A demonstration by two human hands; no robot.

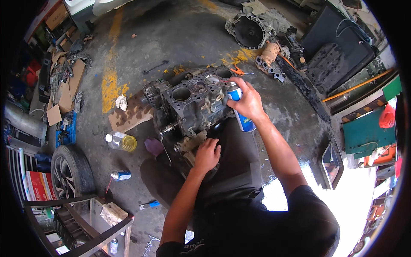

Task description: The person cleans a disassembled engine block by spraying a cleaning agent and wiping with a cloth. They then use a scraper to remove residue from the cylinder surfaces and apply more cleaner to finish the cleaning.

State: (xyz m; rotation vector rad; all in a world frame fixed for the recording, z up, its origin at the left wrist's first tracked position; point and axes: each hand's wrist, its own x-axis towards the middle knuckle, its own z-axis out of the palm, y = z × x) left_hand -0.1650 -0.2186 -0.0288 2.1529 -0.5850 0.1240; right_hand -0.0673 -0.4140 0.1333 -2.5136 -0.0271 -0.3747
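My right hand (247, 102) is closed round a blue-and-white spray can (244, 119), its index finger over the top. The can is slightly tilted beside the upper right of a greasy engine block (200, 107). Open cylinder bores (181, 94) show in the block's top face. Lower down, near my knees, my left hand (207, 156) bends its fingers over a pale, dirty metal engine part (191, 143); the fingertips are partly hidden. A thin metal rod (165, 150) stands beside that part.
Left of the block are stained cardboard (130, 115), a bottle of yellow liquid (121, 141), another spray can (121, 175) and a wheel (70, 171). A metal frame (85, 199) stands lower left. Beyond the block lie orange-handled pliers (238, 71), a bell housing (248, 32) and a manifold (269, 64).
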